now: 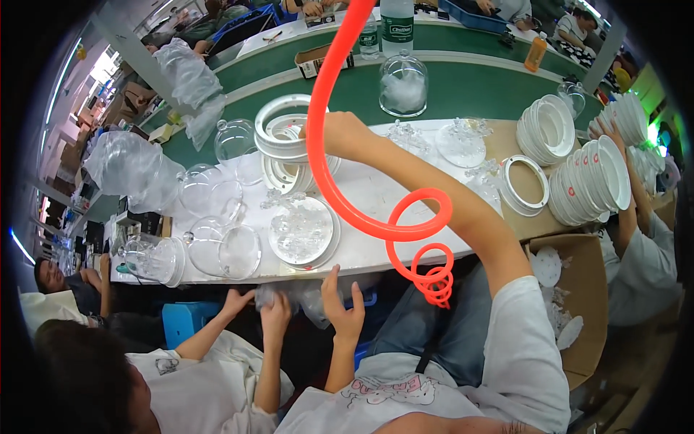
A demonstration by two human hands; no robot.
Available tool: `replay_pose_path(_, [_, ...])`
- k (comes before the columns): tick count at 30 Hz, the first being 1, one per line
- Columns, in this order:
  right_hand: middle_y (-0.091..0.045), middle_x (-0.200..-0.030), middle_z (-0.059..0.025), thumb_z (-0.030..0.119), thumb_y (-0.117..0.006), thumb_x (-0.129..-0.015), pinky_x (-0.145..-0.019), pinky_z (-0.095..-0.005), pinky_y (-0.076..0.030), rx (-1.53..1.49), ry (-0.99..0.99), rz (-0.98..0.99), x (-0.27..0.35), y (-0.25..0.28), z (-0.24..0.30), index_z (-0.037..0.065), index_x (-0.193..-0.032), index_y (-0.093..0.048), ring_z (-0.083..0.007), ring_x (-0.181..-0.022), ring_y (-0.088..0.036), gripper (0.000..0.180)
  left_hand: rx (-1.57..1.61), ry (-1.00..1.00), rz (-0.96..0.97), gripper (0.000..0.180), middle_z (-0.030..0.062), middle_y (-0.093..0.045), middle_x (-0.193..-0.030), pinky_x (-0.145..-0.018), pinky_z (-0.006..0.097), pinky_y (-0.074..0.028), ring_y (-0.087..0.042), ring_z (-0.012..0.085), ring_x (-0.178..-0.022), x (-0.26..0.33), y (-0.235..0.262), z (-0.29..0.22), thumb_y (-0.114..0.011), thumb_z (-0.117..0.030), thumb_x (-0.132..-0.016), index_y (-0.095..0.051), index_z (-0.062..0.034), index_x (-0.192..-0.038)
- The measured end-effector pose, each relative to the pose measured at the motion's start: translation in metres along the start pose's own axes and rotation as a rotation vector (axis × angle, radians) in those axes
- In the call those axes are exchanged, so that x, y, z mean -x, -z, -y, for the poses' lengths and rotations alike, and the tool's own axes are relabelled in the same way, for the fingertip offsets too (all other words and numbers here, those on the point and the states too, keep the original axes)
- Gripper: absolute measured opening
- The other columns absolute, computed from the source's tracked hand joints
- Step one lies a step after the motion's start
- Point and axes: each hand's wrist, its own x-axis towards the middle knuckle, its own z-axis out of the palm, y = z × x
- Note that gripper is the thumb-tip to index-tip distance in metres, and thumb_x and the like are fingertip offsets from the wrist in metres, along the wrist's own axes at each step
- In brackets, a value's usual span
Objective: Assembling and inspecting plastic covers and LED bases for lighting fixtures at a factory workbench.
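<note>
My right arm reaches across the white worktop, and my right hand (341, 135) is closed at the right side of a white plastic ring (280, 150). The red coiled air hose (325, 170) passes in front and hides part of the fingers. Under that ring stands a stack of similar white rings (278, 179). Below the table's near edge my left hand (343, 312) hangs in the air, fingers apart, holding nothing. Ahead of it lies a round white disc (295, 249) topped with clear plastic pieces (307, 220).
Clear domes (210, 189) lie at the left, beside bagged plastic (130, 170). Stacked white rings (587, 186) stand at the right above a cardboard box (589, 311). Another clear dome (404, 87) stands farther back. A co-worker's hands (275, 312) handle clear plastic close by.
</note>
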Motion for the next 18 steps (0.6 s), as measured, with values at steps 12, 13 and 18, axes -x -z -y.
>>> replay_pose_path(12, [-0.056, -0.083, 0.0012, 0.02, -0.065, -0.074, -0.062, -0.0311, -0.049, 0.085, 0.231, 0.166, 0.169, 0.093, 0.01, 0.015, -0.089, -0.059, -0.0176, -0.084, -0.057, 0.017, 0.305, 0.072, 0.017, 0.054, 0.0195, -0.04, -0.127, -0.086, 0.034, -0.044, -0.049, 0.028, -0.109, -0.018, -0.025, -0.017, -0.061, 0.0, -0.078, -0.038, 0.002, -0.127])
replay_pose_path(13, [-0.055, -0.083, 0.001, 0.021, -0.065, -0.074, -0.061, -0.0312, -0.049, 0.082, 0.202, 0.219, 0.179, 0.091, 0.012, 0.014, -0.089, -0.059, -0.0175, -0.084, -0.058, 0.018, 0.172, -0.033, -0.033, 0.059, 0.0196, -0.035, -0.132, -0.087, 0.034, -0.043, -0.045, 0.0279, -0.114, -0.021, -0.029, -0.021, -0.063, 0.0, -0.077, -0.035, 0.0009, -0.129])
replay_pose_path(18, [-0.061, -0.078, -0.0034, 0.034, -0.064, -0.076, -0.062, -0.0348, -0.047, -0.2, -0.123, 0.342, 0.193, 0.068, 0.024, 0.011, -0.089, -0.059, -0.0224, -0.075, -0.061, 0.027, 0.09, -0.177, 0.095, 0.076, 0.0243, -0.03, -0.134, -0.098, 0.045, -0.032, -0.03, 0.0384, -0.125, -0.026, -0.055, -0.028, -0.073, -0.009, -0.07, -0.031, 0.0016, -0.132])
